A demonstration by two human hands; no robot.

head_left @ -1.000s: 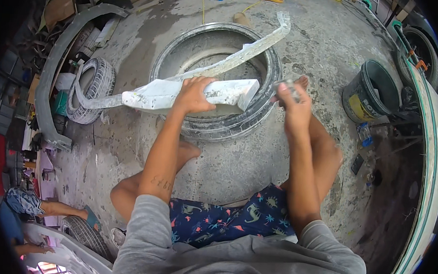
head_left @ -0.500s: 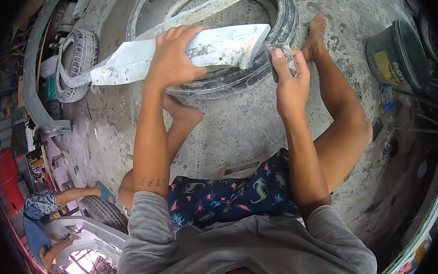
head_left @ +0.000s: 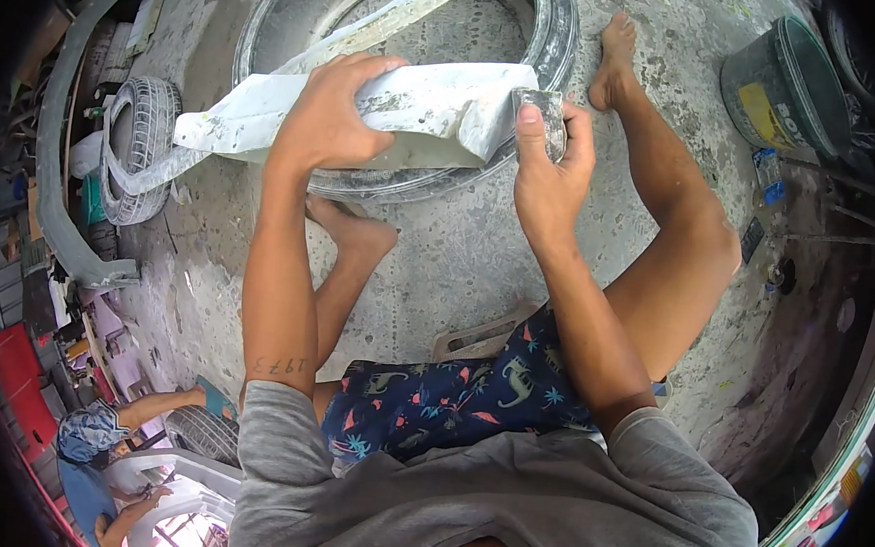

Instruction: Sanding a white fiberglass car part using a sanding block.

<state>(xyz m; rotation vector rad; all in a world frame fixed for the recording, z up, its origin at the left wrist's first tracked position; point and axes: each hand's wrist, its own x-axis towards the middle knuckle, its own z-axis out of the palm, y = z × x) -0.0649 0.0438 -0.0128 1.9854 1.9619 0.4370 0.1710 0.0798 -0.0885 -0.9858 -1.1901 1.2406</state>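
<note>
A long white panel [head_left: 428,94], chipped and patched with grey, slants over a big dusty tyre [head_left: 423,186] lying on the floor. It looks like a vehicle body part, and a narrower strip of it runs up behind. My left hand [head_left: 329,114] is closed round its middle, thumb on the near edge and fingers over the top. In my right hand [head_left: 555,180] is a small grey, worn block, like a sanding block [head_left: 552,128], pinched between thumb and fingers. That block is at the panel's right end; whether they touch I cannot tell.
On the right stands a dark bucket [head_left: 784,89] with a yellow label. Another tyre [head_left: 150,146] and a long curved grey bumper [head_left: 61,130] are at the left. Behind on the lower left, another person [head_left: 96,453] works by a pale grey part [head_left: 195,467]. My bare feet flank the large tyre.
The panel has tilted, so more of its near underside shows. My right hand has moved a little left with the block, closer to the panel's end. My left hand keeps its hold.
</note>
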